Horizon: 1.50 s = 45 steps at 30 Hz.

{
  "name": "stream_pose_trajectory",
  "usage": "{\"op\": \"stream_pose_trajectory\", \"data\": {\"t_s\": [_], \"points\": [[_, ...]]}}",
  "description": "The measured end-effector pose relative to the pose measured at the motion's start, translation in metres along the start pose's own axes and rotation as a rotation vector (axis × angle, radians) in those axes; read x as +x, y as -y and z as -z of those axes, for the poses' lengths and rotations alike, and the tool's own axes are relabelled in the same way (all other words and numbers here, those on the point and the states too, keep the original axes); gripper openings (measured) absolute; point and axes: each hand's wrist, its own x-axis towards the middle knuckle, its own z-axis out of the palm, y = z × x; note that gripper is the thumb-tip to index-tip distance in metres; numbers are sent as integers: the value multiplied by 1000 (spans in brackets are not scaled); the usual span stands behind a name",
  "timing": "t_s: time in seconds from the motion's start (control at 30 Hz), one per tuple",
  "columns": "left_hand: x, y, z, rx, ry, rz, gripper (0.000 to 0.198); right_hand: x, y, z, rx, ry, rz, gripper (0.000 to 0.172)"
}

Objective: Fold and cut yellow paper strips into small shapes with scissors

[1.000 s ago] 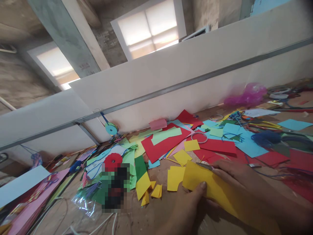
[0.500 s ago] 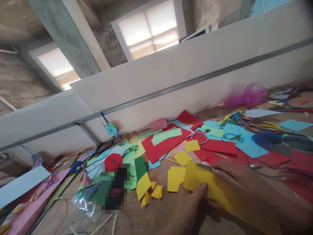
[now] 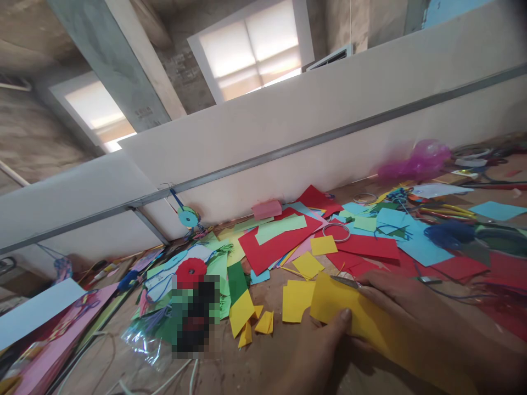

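Note:
A long strip of yellow paper [image 3: 370, 323] is pinched by my left hand [image 3: 323, 348], the thumb lying on top near its left end. My right hand [image 3: 405, 304] is closed around scissors [image 3: 345, 281]; only their grey blades show, lying at the paper's upper edge, and the handles are hidden by the fingers. Just left of my hands lies a small stack of yellow paper squares [image 3: 295, 300]. Beyond it rest single yellow pieces [image 3: 308, 265], and folded yellow scraps [image 3: 264, 322] lie further left.
Red sheets [image 3: 267, 247], blue paper [image 3: 424, 241] and a metal ring [image 3: 336, 232] cover the table behind my hands. A red paper rosette [image 3: 191, 271] and a pixelated dark object [image 3: 195, 318] are at left. White cables [image 3: 191, 378] run along the near edge. A white partition [image 3: 288, 126] stands behind.
The yellow paper and my left hand have shifted very slightly to the right. Both hands keep their grip, and the things on the table lie as before.

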Motion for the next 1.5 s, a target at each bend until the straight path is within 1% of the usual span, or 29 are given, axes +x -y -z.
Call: {"op": "stream_pose_trajectory", "data": {"t_s": [0.1, 0.13, 0.3, 0.47, 0.67, 0.83, 0.97, 1.1, 1.27, 1.4, 1.5], "points": [[1, 1, 1, -10, -23, -22, 58, 0, 0, 0, 22, 69, -27, 41], [1, 1, 1, -12, -24, -15, 58, 0, 1, 0, 28, 73, -38, 41], [1, 2, 2, 5, -12, 26, 58, 0, 7, 3, 43, 66, -62, 41], [2, 3, 2, 2, 6, 56, 62, 0, 11, 5, 63, 76, -78, 38], [2, 4, 3, 5, 10, 53, 62, -2, 15, 5, 47, 37, -100, 38], [1, 3, 0, -40, 8, 20, 65, -3, 17, 7, 35, 13, -64, 34], [-1, 0, -2, -30, 25, 4, 58, -3, 19, 8, 20, 38, -85, 35], [-2, 1, 0, 14, 18, 11, 54, -3, 21, 9, 27, 39, -73, 35], [0, 6, 1, 0, 47, 35, 58, 0, 23, 10, -4, 84, -98, 36], [1, 6, 0, 1, 67, 49, 63, 0, 15, 6, -15, 24, -38, 39], [0, 4, -2, 12, 64, 47, 63, -2, 12, 4, -8, -6, -42, 37]]}}
